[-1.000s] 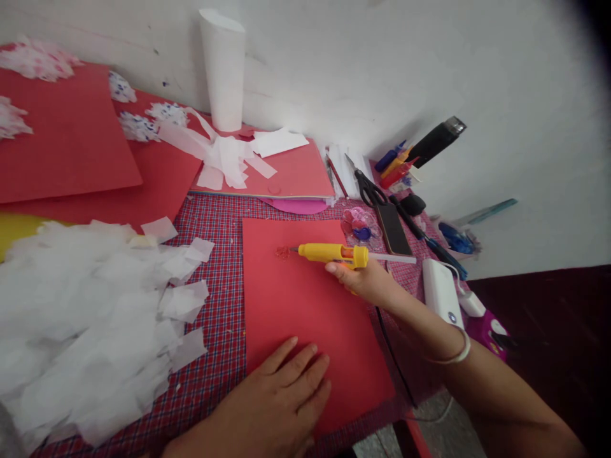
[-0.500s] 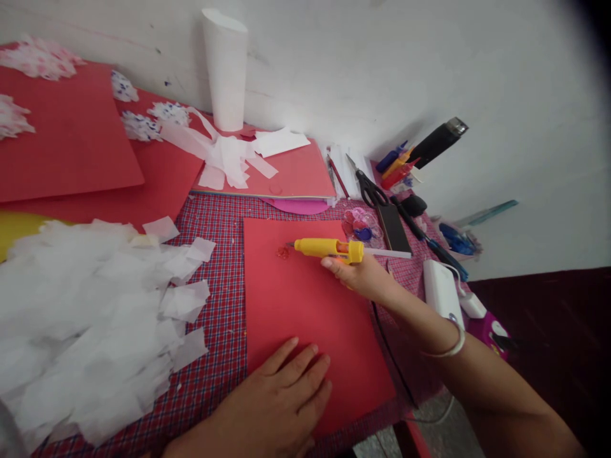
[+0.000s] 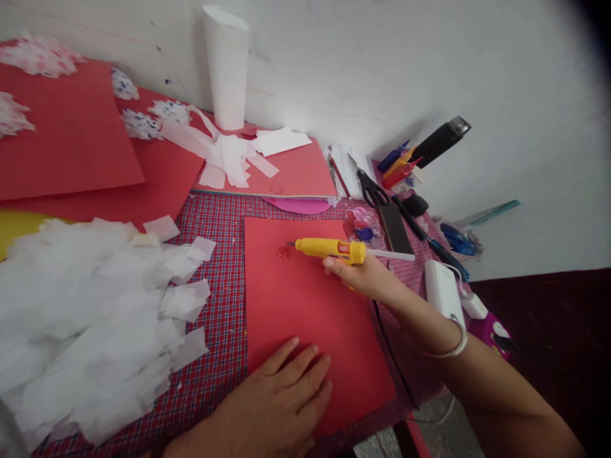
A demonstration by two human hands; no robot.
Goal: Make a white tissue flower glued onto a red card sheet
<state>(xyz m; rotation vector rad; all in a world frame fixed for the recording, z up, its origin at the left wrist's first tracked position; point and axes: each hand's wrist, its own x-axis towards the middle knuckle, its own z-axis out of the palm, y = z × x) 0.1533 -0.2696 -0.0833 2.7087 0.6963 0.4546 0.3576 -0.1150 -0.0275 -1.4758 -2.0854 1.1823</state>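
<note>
A red sheet of paper (image 3: 305, 299) lies on the checked tablecloth in front of me. My left hand (image 3: 286, 394) rests flat on its lower part, fingers stretched out and slightly apart. In my right hand (image 3: 356, 275) is a yellow glue gun (image 3: 329, 249), its tip pointing left and a pale glue stick (image 3: 390, 255) sticking out of its back. Just left of the nozzle, a small ring of shiny glue (image 3: 283, 252) marks the upper part of the sheet. I cannot tell whether the nozzle touches the paper.
White tissue squares (image 3: 95, 331) are heaped at the left. Red sheets (image 3: 67, 133) with tissue flowers lie behind them. A white paper roll (image 3: 226, 70) stands by the wall. Scissors (image 3: 370, 189), a black heat-gun-like tool (image 3: 442, 141) and a white power strip (image 3: 442, 289) are on the right.
Almost nothing differs. The glue gun and my right hand appear very slightly further right; my left hand stays in place on the paper.
</note>
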